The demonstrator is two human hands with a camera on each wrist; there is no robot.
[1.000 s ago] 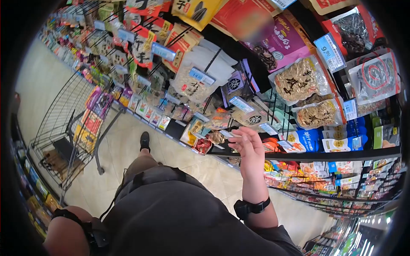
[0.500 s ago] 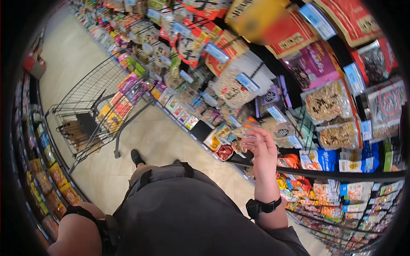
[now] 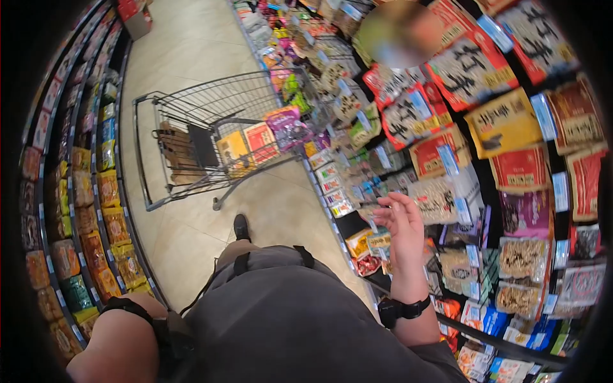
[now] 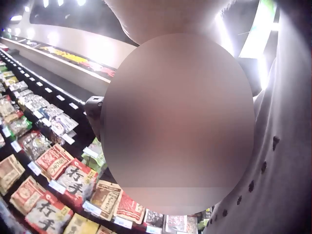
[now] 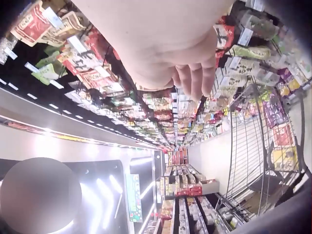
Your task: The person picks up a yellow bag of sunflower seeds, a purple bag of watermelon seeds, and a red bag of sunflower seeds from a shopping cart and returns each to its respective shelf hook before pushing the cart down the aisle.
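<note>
The right hand [image 3: 403, 225] is raised in front of the packed shelf rack [image 3: 518, 357], its fingers loosely bent and slightly apart, with nothing visible between them. Nearest to it in the head view are a pale bag [image 3: 433, 200] with dark lettering, just beside the fingertips, and small packets lower on the rack; whether the fingers touch any of these I cannot tell. A black strap [image 3: 403, 310] circles the right wrist. The left arm [image 3: 118, 338] is bent at the lower left beside the dark shirt [image 3: 281, 319], and the left hand itself cannot be made out – so whether its fingers are apart or together I cannot tell. Well apart from the right hand, a wire shopping cart [image 3: 167, 101] stands on the pale tiled floor [image 3: 185, 236], near the rack. Inside it lie a purple packet [image 3: 288, 129], a red packet [image 3: 260, 142] and a yellow packet [image 3: 234, 149] side by side, the red one in the middle – with a brown item [image 3: 175, 153] beyond the cart's black panel [image 3: 204, 145]. More shelves [image 3: 96, 191] of bagged goods line the opposite side.
</note>
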